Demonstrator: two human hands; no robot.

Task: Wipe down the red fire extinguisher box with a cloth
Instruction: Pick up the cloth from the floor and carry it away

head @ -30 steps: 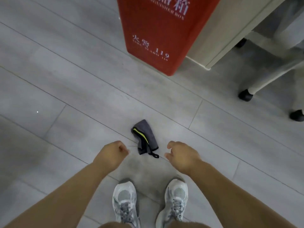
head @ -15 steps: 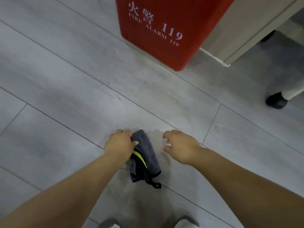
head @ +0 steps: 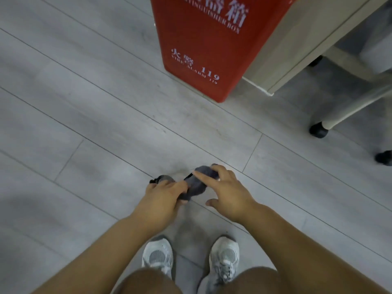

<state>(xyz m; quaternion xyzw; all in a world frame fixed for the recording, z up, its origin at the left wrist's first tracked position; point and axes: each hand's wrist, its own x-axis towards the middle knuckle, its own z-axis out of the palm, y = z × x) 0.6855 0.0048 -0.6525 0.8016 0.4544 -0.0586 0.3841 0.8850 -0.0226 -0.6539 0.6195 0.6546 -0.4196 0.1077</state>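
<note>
Grey fabric, a small bunched cloth (head: 196, 186), was stretched between both hands, low over the floor (head: 89, 107) and just ahead of the person's feet; whether any of it touched the boards could not be told. The left hand (head: 163, 196) gripped the cloth's left end, fingers curled round it, with a dark scrap of the fabric poking out past the knuckles. The right hand (head: 228, 193) lay on the other end: its outer fingers were curled over the far edge of the cloth, the forefinger lay straight across the top, and the thumb stuck out to the side, clear of the fabric. The two hands were close together, with only a short span of cloth showing between them. The red fire extinguisher box (head: 212, 52) stood on the floor well beyond the hands, up and a little right in the head view, its top cut off by the frame; white lettering on its front read "FIRE ALARM 119". A beige panel (head: 297, 45) stood against the box's right side. Pale furniture legs (head: 347, 111) with black feet (head: 318, 130) stood at the right edge. White sneakers (head: 224, 256) showed below the forearms, toes pointing toward the cloth.
</note>
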